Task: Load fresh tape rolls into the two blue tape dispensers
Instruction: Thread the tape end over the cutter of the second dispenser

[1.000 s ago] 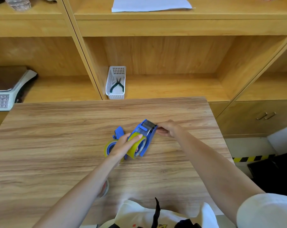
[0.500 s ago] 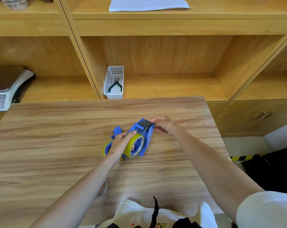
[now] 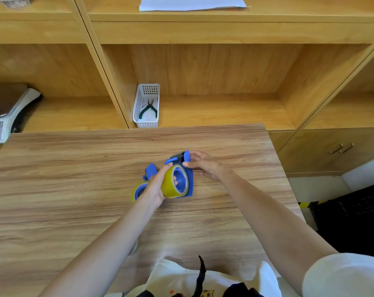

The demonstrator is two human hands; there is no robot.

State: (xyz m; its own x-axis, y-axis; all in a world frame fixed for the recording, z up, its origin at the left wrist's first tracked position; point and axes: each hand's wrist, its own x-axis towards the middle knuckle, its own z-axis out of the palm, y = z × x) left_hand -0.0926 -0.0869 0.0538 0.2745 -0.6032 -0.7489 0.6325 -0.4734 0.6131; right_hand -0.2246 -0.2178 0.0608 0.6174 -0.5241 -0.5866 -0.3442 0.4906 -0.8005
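Both hands are working at mid-counter [image 3: 74, 189], a wood-grain top with bare surface on all sides of them. The left hand [image 3: 156, 187] is gripping a yellow tape roll [image 3: 171, 185] that is sitting on the hub of a blue tape dispenser [image 3: 187, 179]. The right hand [image 3: 203, 166] is pinching the dispenser's far end, fingers closed on the blue body beside the dark roller. The dispenser is being held tilted, its lower edge at the counter.

A second blue dispenser [image 3: 150, 169], already carrying a yellow roll [image 3: 137, 189], is lying just left of and partly behind the left hand.

Beyond the hands, wooden shelving is running along the counter's far edge. A white slotted basket [image 3: 146, 123] holding green-handled pliers [image 3: 148, 109] is standing in the bay straight ahead. Far left of the hands, a weighing scale [image 3: 8, 116] is occupying a shelf. A white sheet [image 3: 192, 3] is lying on the upper shelf. A cabinet with handles [image 3: 341, 147] is standing to the right of the right hand.
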